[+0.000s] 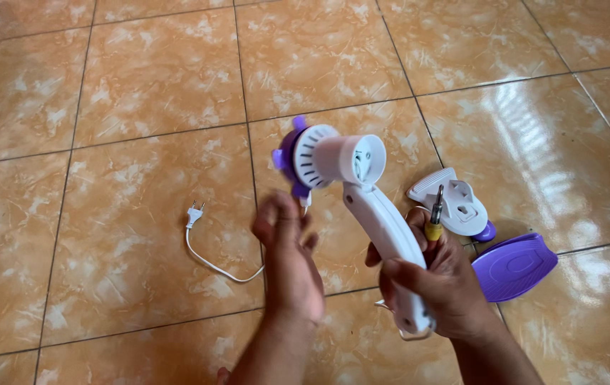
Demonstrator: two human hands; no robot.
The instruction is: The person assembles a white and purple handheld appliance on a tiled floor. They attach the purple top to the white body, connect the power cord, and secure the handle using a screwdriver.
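Nearest the camera, the right hand (442, 285) grips the white curved handle (390, 249) of a small fan body, fingers wrapped tight around its lower end, and the same hand also pinches a screwdriver (435, 214) with a yellow grip, its shaft pointing up beside the handle. The left hand (287, 257) is just to the left, blurred, fingers loosely curled and holding nothing that can be made out; its fingertips sit close under the motor housing (337, 158). That housing is white, round and slotted, held above the floor at the top of the handle, with purple parts (287, 153) showing behind it. Beyond the hands, on the tiled floor (141, 85), a purple cover (515, 265) lies right of the right hand, a white base piece (455, 199) just past it. A white cord with plug (194, 212) trails on the tiles left of the left hand.
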